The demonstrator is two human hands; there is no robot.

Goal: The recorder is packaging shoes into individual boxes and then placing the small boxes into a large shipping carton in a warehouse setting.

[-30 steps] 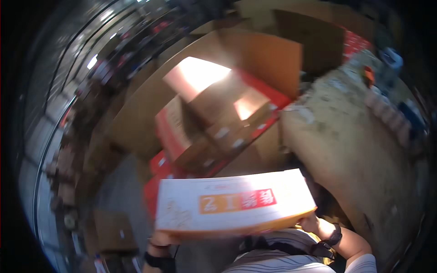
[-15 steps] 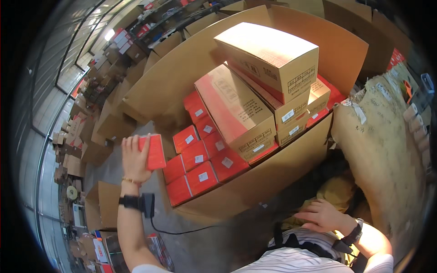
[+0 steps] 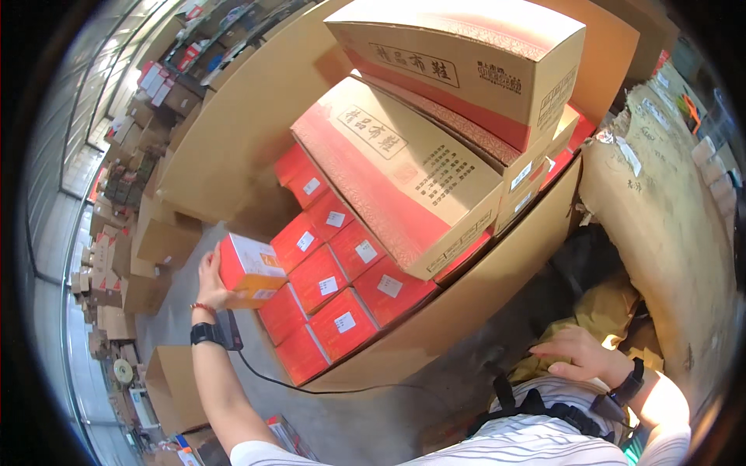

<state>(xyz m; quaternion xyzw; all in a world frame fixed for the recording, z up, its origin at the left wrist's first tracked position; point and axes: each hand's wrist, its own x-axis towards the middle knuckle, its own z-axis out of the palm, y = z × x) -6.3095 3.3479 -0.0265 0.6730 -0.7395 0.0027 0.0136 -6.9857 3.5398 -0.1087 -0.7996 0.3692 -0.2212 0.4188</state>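
My left hand (image 3: 208,281) grips a red, white and orange box (image 3: 255,264) by its left side, at the left edge of the big carton. The box is tilted, and its right side is close to the red boxes (image 3: 317,281) packed in rows there, each with a white label. Whether it touches them I cannot tell. In front of my body, near an olive-yellow cloth (image 3: 602,307), my right hand (image 3: 576,353) hovers with its fingers loosely stretched and nothing in them. A black band with a cable (image 3: 291,379) circles my left wrist.
The big open cardboard carton (image 3: 435,322) also holds tan-and-red boxes (image 3: 396,175), stacked, with one tilted box (image 3: 466,62) on top. A worn cardboard sheet (image 3: 660,210) stands at the right. More cartons (image 3: 167,233) line the left, and an open carton (image 3: 175,380) sits lower left.
The box in my left hand has turned, so a white and orange side now shows beside the red one. My view has shifted closer to the carton. The right hand stays near my body.
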